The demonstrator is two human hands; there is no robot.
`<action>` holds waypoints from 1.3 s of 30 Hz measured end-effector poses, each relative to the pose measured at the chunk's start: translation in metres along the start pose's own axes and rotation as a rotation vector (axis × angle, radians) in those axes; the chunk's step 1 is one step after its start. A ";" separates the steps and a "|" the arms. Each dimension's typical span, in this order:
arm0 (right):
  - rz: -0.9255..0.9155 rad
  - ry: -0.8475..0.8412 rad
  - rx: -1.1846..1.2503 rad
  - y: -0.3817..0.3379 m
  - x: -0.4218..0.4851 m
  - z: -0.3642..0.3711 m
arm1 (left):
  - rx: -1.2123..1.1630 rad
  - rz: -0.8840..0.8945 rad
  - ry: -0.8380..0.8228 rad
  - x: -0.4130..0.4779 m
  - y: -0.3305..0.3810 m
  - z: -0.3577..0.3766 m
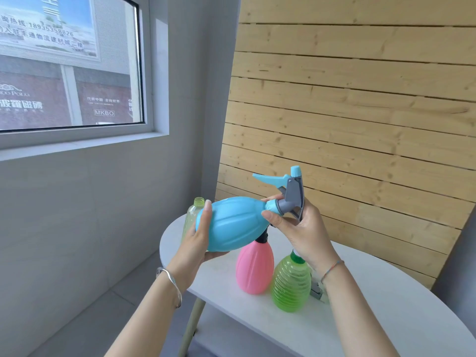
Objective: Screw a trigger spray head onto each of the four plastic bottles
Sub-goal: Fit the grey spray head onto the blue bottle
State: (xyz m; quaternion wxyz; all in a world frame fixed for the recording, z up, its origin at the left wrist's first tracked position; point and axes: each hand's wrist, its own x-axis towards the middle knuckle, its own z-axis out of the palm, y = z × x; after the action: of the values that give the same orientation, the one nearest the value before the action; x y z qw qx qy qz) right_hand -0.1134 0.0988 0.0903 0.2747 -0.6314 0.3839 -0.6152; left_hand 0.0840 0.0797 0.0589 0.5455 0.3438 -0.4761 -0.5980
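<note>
I hold a blue bottle (231,222) tilted sideways above the white table (386,305). My left hand (198,238) cups its rounded body. My right hand (296,222) grips the blue and grey trigger spray head (291,191), which sits on the bottle's neck. A pink bottle (255,269) with a black collar stands on the table below. Beside it stands a green ribbed bottle (291,287), its top partly hidden by my right wrist. A pale clear bottle (192,212) with an open green-threaded neck stands behind my left hand.
A grey part (316,292), only partly visible, lies on the table behind the green bottle. A slatted wooden panel (360,112) leans behind the table. A grey wall and a window (69,63) are to the left. A table leg (190,328) slants down.
</note>
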 end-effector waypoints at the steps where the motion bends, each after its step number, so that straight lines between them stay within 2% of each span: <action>1: -0.001 0.012 0.006 0.000 0.000 0.000 | 0.003 -0.024 -0.013 0.000 0.000 0.000; 4: 0.002 0.082 0.003 -0.004 0.001 -0.001 | 0.010 -0.002 -0.097 0.002 -0.001 -0.005; 7: 0.026 0.129 0.054 -0.006 0.001 -0.003 | -0.038 0.025 -0.254 0.005 0.002 -0.011; 9: 0.029 0.123 0.087 -0.007 0.001 0.000 | -0.065 -0.027 -0.302 0.003 0.003 -0.010; 11: 0.028 0.111 0.076 -0.009 0.000 0.002 | -0.004 -0.056 -0.246 0.001 0.001 -0.007; 15: 0.049 0.114 0.065 -0.009 0.001 -0.004 | 0.292 0.146 -0.177 0.000 -0.006 -0.008; 17: 0.056 0.113 0.061 -0.008 0.001 -0.003 | 0.155 0.133 -0.212 0.000 -0.007 -0.006; 19: 0.070 0.104 0.063 -0.008 0.000 0.000 | -0.025 -0.001 -0.209 0.001 -0.003 -0.003; 20: 0.077 0.105 0.069 -0.008 0.000 0.001 | -0.038 -0.013 -0.198 0.001 -0.002 -0.003; 23: 0.082 0.145 0.114 -0.010 0.000 -0.002 | -0.007 0.039 -0.205 0.003 -0.003 -0.007; 27: 0.102 0.114 0.138 -0.010 0.000 -0.002 | -0.051 0.002 -0.274 0.005 -0.001 -0.012; 30: 0.109 0.107 0.114 -0.008 -0.002 0.004 | -0.009 -0.088 -0.182 0.002 0.000 -0.007; 35: 0.128 0.155 0.140 -0.010 -0.001 -0.005 | 0.015 0.036 -0.279 0.003 0.002 -0.015; 39: 0.130 0.106 0.100 -0.009 -0.002 0.001 | 0.004 -0.094 -0.332 0.000 0.004 -0.012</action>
State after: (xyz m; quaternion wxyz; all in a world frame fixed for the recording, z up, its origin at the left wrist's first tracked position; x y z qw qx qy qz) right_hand -0.1114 0.1059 0.0964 0.3245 -0.5572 0.4066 -0.6473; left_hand 0.0966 0.0780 0.0594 0.4302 0.2634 -0.5444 -0.6702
